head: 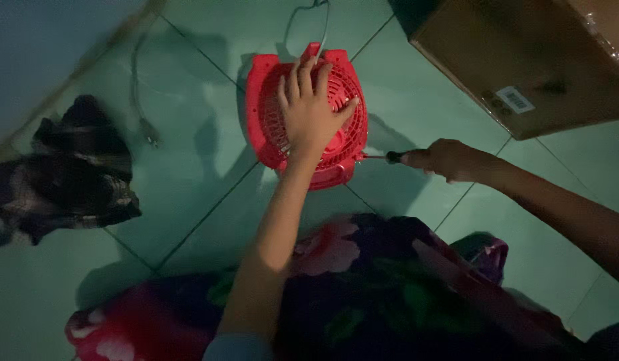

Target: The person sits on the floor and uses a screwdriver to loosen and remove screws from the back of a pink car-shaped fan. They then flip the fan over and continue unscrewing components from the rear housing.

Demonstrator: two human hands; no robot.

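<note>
red square fan [308, 120] lies grille-up on green tiles — screwdriver [383, 158] tip at its edge.

Screwdriver [383, 157] tip behind red fan [309, 120]; cardboard box [523, 60] cut off.

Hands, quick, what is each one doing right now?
Left hand: open, fingers spread, flat on the red fan grille.
Right hand: closed around the screwdriver, tip at the fan's lower right edge.

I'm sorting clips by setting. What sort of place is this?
Probably a room in a home, with the work done on the floor: green floor tiles, a cardboard box, a heap of dark cloth, and a small red fan lying flat.
</note>
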